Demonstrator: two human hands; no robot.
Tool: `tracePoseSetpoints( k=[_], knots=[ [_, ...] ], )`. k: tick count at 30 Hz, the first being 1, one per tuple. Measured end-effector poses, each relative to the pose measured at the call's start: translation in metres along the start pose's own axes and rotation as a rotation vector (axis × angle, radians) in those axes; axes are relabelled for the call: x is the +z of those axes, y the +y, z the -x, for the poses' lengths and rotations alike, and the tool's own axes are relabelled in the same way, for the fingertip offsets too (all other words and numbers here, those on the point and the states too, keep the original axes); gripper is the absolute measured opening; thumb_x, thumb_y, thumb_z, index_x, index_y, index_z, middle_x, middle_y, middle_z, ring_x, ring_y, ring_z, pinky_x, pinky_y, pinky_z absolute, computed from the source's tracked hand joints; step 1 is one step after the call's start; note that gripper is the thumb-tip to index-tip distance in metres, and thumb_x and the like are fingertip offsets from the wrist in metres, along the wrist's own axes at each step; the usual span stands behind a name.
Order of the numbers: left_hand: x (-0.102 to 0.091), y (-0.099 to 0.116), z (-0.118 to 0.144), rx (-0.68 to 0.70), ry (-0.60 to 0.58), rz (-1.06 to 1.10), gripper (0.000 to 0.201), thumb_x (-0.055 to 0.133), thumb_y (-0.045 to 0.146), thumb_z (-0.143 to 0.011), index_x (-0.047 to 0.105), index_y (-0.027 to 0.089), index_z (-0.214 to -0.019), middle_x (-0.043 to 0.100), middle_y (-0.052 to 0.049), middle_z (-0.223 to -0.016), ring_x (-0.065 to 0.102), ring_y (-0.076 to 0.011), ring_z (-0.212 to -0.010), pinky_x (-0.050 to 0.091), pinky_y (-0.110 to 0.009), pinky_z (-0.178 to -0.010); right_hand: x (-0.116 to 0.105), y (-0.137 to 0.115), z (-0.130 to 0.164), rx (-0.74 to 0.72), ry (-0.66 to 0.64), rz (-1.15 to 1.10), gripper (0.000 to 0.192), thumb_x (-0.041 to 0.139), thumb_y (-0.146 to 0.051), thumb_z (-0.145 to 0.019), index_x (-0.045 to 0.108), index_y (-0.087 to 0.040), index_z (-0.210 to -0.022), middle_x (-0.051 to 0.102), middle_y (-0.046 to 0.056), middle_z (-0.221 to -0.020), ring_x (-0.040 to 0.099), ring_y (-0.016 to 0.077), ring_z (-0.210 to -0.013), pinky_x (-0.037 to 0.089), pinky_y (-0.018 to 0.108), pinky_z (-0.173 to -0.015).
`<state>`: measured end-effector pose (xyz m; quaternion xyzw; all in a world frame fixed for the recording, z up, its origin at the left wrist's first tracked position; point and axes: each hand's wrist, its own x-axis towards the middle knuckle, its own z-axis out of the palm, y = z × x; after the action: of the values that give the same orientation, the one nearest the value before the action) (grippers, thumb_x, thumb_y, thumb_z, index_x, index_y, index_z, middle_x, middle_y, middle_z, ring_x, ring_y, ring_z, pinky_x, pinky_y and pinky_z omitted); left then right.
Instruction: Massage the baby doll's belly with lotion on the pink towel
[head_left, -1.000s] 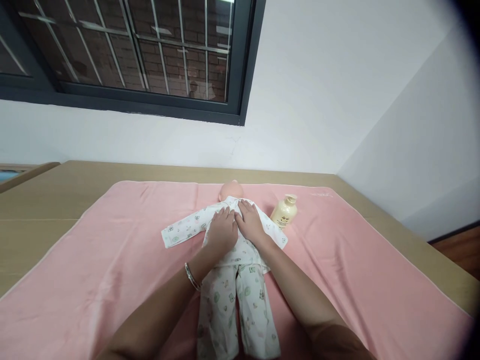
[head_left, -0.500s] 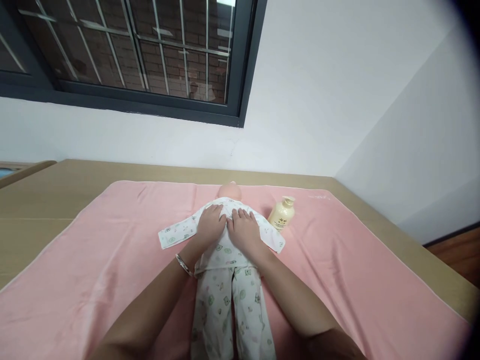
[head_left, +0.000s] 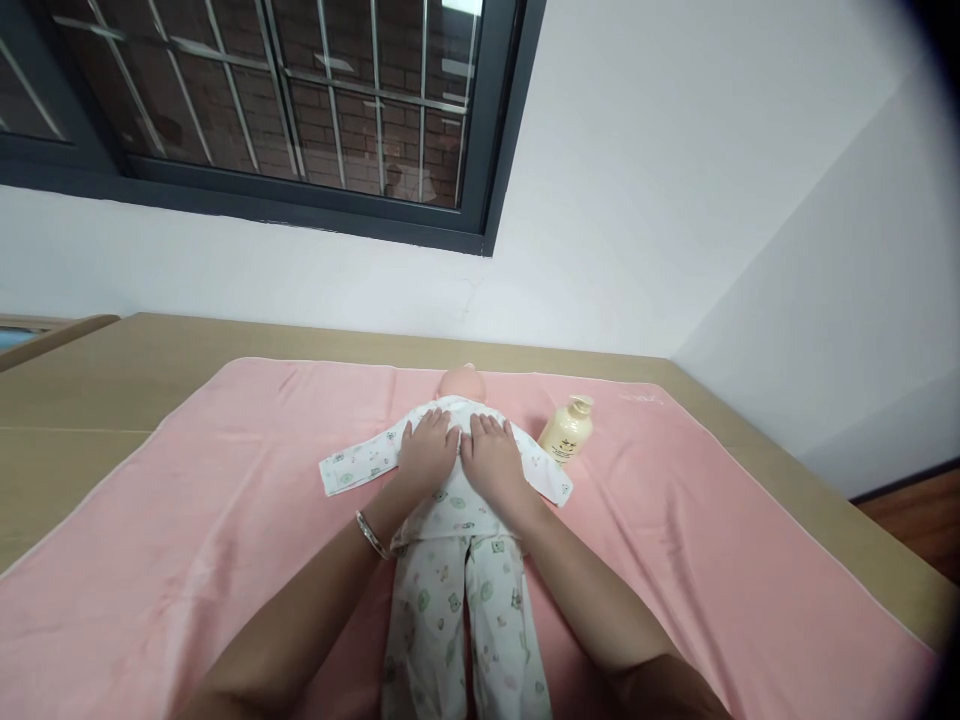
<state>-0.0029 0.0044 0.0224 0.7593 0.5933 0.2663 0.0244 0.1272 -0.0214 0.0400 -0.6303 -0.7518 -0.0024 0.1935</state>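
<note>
Across the tan bench (head_left: 112,400) lies a pink towel (head_left: 225,520), spread flat and covering most of the surface below the dark-framed window (head_left: 300,110). At the towel's centre lies a baby doll (head_left: 459,383), face up, head toward the wall and legs toward the person. The doll is fully dressed in a white printed outfit (head_left: 450,590): the trousers are pulled up over both legs, the top covers the torso, and both sleeves extend sideways. Dressing therefore appears complete or nearly so; what is in hand appears to be smoothing or closing the front of the top. Whether its fasteners are closed cannot be determined, as both hands cover the chest.

The left hand (head_left: 425,457) rests palm down, fingers extended, on the doll's chest, grasping nothing. The right hand (head_left: 491,460) lies flat just beside it, likewise released, pressing the fabric. A metal bracelet (head_left: 370,534) sits on the left wrist.

A cream pump bottle (head_left: 568,430) stands near the doll's sleeve, untouched.
</note>
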Motion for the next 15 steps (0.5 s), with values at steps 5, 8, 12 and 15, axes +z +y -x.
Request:
tracePoseSetpoints(
  k=[5,8,12,15],
  knots=[
    [0.009,-0.023,-0.016,-0.009,-0.007,0.091,0.045,0.027,0.032,-0.099,0.055,0.016,-0.130,0.056,-0.013,-0.139,0.044,-0.0265,-0.136,0.027,-0.055,-0.115,0.001,-0.015,0.012,-0.033,0.006,0.031,0.047,0.031,-0.029,-0.100,0.049,-0.009,-0.139,0.053,0.018,-0.140,0.043,0.0302,-0.133,0.016,0.050,-0.116],
    [0.006,-0.021,-0.017,0.022,-0.024,0.085,0.044,0.031,0.033,-0.097,0.055,0.016,-0.129,0.057,-0.012,-0.138,0.045,-0.0266,-0.135,0.026,-0.054,-0.115,0.003,-0.005,0.003,-0.009,-0.007,-0.015,0.049,0.030,-0.035,-0.101,0.047,-0.010,-0.140,0.050,0.017,-0.143,0.041,0.0290,-0.135,0.014,0.052,-0.116],
    [-0.006,-0.005,-0.010,0.057,0.007,0.013,0.036,0.039,0.030,-0.094,0.065,0.014,-0.112,0.068,-0.013,-0.121,0.059,-0.0279,-0.117,0.039,-0.046,-0.106,0.004,0.020,-0.015,-0.012,-0.065,-0.124,0.053,0.028,-0.043,-0.102,0.041,-0.014,-0.144,0.043,0.014,-0.150,0.032,0.0260,-0.142,0.010,0.054,-0.116],
    [-0.013,0.012,0.002,0.098,0.030,-0.053,0.028,0.043,0.029,-0.091,0.068,0.016,-0.095,0.072,-0.013,-0.101,0.065,-0.0280,-0.097,0.047,-0.043,-0.093,0.003,0.034,-0.023,-0.007,-0.115,-0.199,0.052,0.028,-0.045,-0.102,0.039,-0.018,-0.145,0.038,0.011,-0.153,0.028,0.0226,-0.144,0.008,0.055,-0.117]
  ],
)
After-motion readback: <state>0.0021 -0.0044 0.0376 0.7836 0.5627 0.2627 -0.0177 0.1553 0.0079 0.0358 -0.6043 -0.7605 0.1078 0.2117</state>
